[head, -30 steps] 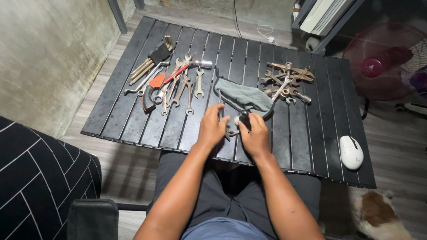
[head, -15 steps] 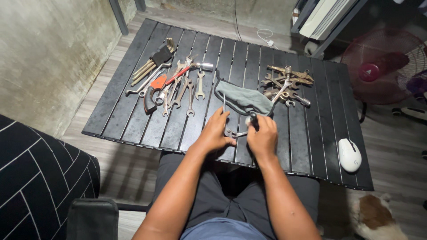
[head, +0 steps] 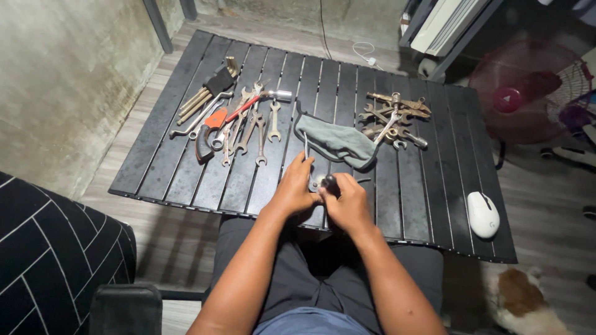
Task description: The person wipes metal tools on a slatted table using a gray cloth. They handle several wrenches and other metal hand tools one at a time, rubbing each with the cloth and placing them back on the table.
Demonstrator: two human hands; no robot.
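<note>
Both hands, left hand and right hand, grip a small thin metal tool over the black slatted desk's near edge; if it slips, it probably drops off.

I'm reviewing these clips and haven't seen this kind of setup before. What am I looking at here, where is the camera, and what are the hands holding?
There is no robot here: the single view comes from a camera worn on a person's head, looking down at their own arms. The left hand and right hand meet over a small metal tool with a dark knob; what kind of tool it is is too hidden to tell. They work above a black slatted table. On it lie a grey cloth, a pile of steel wrenches and hex keys on the left, a rustier pile of wrenches on the right, and a white computer mouse.
</note>
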